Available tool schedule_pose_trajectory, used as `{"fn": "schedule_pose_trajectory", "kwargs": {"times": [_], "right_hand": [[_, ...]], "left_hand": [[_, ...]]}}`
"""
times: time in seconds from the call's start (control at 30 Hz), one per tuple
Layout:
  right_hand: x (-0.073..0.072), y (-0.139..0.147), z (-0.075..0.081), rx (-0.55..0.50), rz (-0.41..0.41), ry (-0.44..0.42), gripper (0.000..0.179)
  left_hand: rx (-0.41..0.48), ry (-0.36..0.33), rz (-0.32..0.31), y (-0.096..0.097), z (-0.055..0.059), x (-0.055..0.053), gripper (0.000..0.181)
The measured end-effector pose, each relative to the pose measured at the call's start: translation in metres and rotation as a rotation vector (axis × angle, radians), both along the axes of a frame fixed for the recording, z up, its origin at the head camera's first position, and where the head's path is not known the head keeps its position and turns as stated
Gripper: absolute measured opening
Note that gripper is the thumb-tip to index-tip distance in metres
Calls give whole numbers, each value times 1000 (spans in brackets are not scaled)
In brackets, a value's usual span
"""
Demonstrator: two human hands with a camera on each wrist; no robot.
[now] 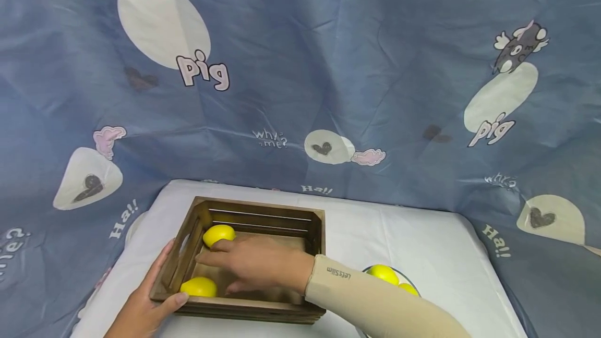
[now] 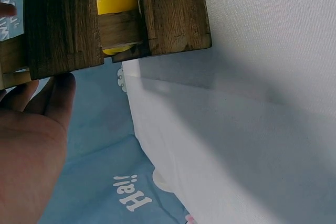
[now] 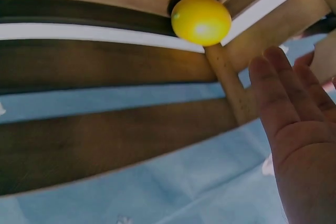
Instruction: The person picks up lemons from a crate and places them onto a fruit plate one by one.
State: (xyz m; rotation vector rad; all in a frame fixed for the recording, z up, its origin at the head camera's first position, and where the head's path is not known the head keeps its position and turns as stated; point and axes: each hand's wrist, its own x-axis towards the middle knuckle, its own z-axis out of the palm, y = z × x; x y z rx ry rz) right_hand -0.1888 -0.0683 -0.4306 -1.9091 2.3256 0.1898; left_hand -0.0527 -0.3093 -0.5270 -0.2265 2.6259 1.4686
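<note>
A brown slatted wooden crate [image 1: 253, 304] stands on the white surface. My left hand [image 1: 145, 299] grips its left end, thumb over the front corner and fingers along the outer side. Inside the crate, one lemon [image 1: 219, 234] lies in the back left corner and another lemon [image 1: 199, 287] at the front left, close to the left thumb. My right hand [image 1: 258, 260] reaches in over the crate floor between them. The right wrist view shows its fingers [image 3: 275, 90] extended with nothing held, beside the corner lemon [image 3: 201, 20].
To the right of the crate, a round dish with a dark rim [image 1: 413, 281] holds lemons [image 1: 383, 274], partly hidden by the right sleeve [image 1: 375, 296]. A blue printed cloth [image 1: 300, 67] hangs behind the white-covered table [image 1: 422, 233] and along its sides.
</note>
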Motion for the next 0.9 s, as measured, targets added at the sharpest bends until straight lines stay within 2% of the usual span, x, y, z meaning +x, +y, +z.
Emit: {"fn": "schedule_pose_trajectory", "kwargs": {"times": [0.2,0.4,0.53,0.7,0.8,0.9], "right_hand": [[1,-17,-13,68,27,39,87],[2,-23,-19,88,-20,-41,88],[2,-28,-27,86,-15,-62,87],[1,-41,-34,101,28,-139,77],[1,-49,-35,129,6,-187,72],[2,-56,-36,142,-21,-180,67]], "left_hand": [[-17,31,-6,3,-2,1,103],[-23,22,-2,1,-2,2,103],[-29,18,1,0,-1,2,103],[-23,24,9,-1,0,3,103],[-6,41,3,1,0,3,102],[-2,52,-1,2,0,1,101]]}}
